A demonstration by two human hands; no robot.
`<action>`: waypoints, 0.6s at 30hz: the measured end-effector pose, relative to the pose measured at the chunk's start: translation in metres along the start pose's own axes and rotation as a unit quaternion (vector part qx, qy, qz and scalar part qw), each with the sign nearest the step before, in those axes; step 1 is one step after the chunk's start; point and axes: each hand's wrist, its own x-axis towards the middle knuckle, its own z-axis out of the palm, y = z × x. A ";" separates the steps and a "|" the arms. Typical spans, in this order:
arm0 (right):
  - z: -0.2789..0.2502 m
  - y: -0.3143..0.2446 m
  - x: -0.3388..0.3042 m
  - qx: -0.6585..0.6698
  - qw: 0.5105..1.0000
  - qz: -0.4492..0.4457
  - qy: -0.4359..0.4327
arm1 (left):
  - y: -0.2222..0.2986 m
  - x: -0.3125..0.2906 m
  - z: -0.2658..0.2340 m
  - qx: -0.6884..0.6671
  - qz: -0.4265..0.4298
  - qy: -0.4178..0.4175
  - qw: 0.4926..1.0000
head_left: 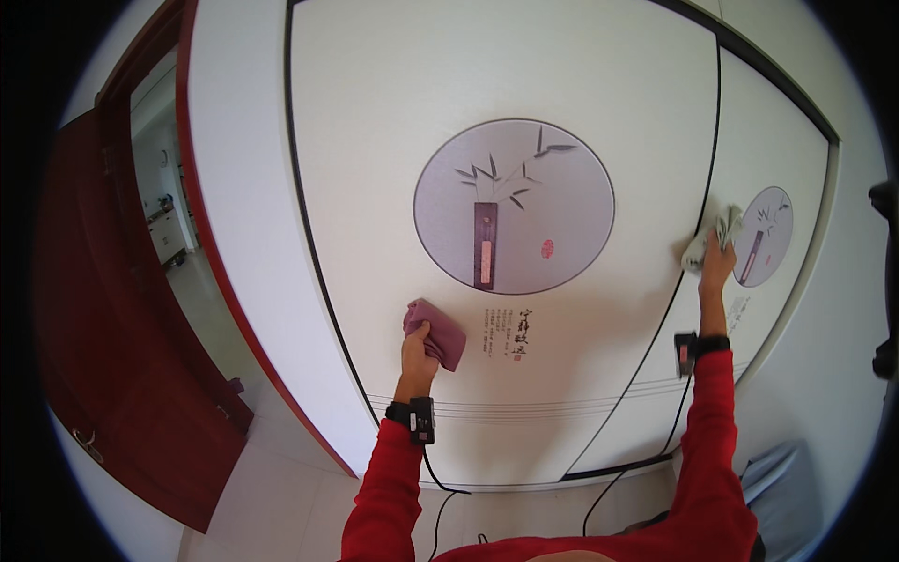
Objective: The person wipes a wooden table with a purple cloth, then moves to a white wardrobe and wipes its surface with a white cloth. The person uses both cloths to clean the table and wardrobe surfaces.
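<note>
The left hand (pixel 418 354) pinches a folded purple cloth (pixel 444 335), likely to keep it folded; the right hand (pixel 717 266) clutches a pale cloth (pixel 729 222). Behind both grips: 2 white panels (pixel 599 66).

I log dark red door (pixel 140 347) standing open at left, metal handle (pixel 87 445) fitted. Red frame (pixel 184 103) borders doorway. Beyond it I note white cabinet (pixel 167 238), pale flooring. White wall (pixel 239 187) beside frame; pale wall (pixel 824 365) at right. Floor (pixel 272 445) light-coloured. Grey-blue object (pixel 785 492) lower right, kind unclear. Light soft.
</note>
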 end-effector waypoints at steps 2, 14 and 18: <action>0.013 -0.008 0.024 -0.022 1.000 0.004 -0.008 | 0.000 -0.002 0.001 0.003 -0.019 0.008 1.000; 0.180 -0.141 0.017 -0.127 0.914 -0.378 0.069 | -0.005 -0.003 0.004 0.020 0.037 0.013 0.999; 0.227 -0.189 -0.069 -0.059 0.863 -0.484 -0.129 | -0.006 -0.002 -0.003 0.018 0.037 0.007 0.999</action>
